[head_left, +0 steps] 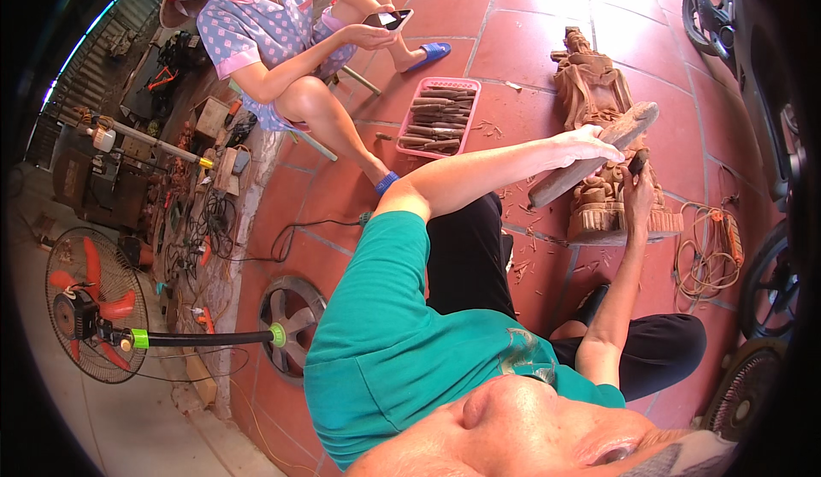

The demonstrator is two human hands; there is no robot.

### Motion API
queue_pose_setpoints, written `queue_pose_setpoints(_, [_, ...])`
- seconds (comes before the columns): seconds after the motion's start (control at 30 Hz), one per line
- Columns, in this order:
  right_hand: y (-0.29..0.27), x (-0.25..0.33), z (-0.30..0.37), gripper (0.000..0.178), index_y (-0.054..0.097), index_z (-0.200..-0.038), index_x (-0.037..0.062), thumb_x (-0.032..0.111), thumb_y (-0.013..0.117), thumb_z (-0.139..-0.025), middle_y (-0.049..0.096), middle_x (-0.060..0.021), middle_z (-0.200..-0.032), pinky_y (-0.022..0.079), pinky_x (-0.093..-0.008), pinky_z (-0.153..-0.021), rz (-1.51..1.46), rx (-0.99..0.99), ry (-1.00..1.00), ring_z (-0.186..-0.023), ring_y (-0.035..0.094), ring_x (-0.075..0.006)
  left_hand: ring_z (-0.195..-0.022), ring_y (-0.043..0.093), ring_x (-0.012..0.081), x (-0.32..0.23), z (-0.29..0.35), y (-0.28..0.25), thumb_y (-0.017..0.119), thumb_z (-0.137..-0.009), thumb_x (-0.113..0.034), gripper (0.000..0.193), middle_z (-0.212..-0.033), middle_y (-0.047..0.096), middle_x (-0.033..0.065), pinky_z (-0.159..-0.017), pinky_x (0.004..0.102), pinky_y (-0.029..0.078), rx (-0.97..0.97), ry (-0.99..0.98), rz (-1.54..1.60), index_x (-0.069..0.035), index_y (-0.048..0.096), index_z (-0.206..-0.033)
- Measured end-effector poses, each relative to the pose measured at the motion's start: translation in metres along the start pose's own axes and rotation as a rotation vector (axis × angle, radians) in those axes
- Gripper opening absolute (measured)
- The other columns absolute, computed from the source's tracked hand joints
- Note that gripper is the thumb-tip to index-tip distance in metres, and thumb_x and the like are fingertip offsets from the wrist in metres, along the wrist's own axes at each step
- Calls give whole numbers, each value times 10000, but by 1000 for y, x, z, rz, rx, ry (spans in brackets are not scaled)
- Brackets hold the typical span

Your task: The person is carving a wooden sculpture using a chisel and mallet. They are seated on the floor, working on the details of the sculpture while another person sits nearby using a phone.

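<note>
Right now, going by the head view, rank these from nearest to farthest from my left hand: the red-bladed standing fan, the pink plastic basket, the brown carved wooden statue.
1. Brown carved wooden statue: right by your left hand.
2. Pink plastic basket: on the floor, to the hand's left.
3. Red-bladed standing fan: far left.

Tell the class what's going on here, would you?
A person in a green shirt has a wooden club in the left hand and a dark-ended tool in the right hand, both over a carved wooden statue. Wood chips litter the red tiles. A pink basket of tools sits nearby, and another person holds a phone.
</note>
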State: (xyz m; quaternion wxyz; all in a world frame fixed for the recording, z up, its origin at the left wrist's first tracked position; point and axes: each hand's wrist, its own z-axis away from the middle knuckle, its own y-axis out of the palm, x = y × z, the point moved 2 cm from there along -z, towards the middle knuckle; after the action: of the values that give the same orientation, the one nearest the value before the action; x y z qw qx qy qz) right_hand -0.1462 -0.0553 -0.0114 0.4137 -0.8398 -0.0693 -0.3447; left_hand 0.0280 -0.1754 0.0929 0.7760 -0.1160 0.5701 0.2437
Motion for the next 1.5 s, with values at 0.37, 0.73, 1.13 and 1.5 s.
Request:
queue_pose_setpoints(0.37, [2,-4,0,539,536,-1317,-79,305,678,-967,675,-302,-880,493,-527,-672,-7,-33,-43,-825,664,-483,-576,585,115,0,0,0,871,-774,-296,482,-809,606,28,-476,294,510,-7,-11,-22,-64,565,-1066])
queue_pose_setpoints(0.73, [2,-2,0,513,547,-1278,-73,319,670,-971,662,-279,-818,478,-519,-647,-9,-10,-37,-793,659,-470,-573,582,114,-3,4,2,862,-791,-274,447,-783,605,28,-486,294,506,-4,-29,-8,-69,560,-1049])
queue_pose_setpoints(1.13, [3,-7,-3,487,570,-1300,-47,195,731,-910,663,-329,-996,522,-521,-746,-61,-112,-32,-914,671,-483,-524,573,104,-8,2,5,803,-870,-292,355,-717,586,1,-444,276,484,64,37,22,-102,571,-1059])
queue_pose_setpoints(1.5, [5,0,6,577,519,-1397,7,276,710,-924,688,-287,-973,522,-522,-732,64,21,9,-885,670,-467,-527,585,128,-20,14,-14,809,-845,-355,411,-711,597,29,-459,285,502,-13,85,58,-94,548,-1027])
